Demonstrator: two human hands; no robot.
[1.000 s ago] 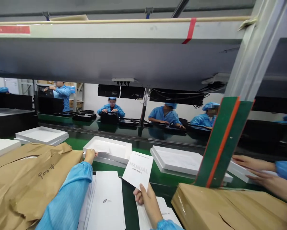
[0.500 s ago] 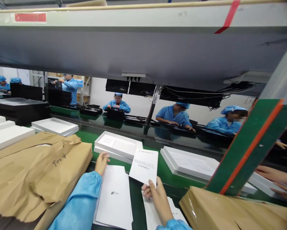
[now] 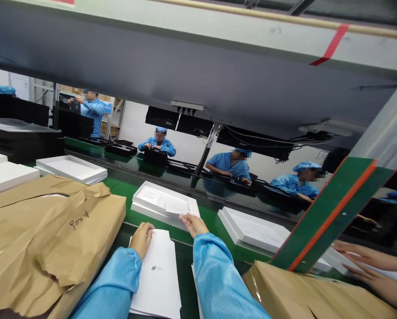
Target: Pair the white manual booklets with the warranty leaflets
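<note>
A white manual (image 3: 176, 206) lies at a slant in the right part of an open white box (image 3: 165, 217). My right hand (image 3: 195, 224) reaches to the near wall of that box, its fingers pinched at the manual's near edge. Nearer to me is a stack of white booklets (image 3: 156, 274) with a small dark logo. My left hand (image 3: 142, 239) is curled round the stack's far left corner, fingertips on the top booklet. A second stack is mostly hidden under my right sleeve.
An opened brown paper package (image 3: 95, 221) lies at left, another brown package (image 3: 284, 288) at right. More white boxes (image 3: 256, 226) stand along the green line. A slanted green-orange post (image 3: 324, 217) rises at right, beside a co-worker's hands (image 3: 367, 261). A shelf hangs overhead.
My right hand has carried the manual forward and left, from above the second stack into the white box. My left hand has shifted slightly nearer, onto the booklets' corner. The view has tilted.
</note>
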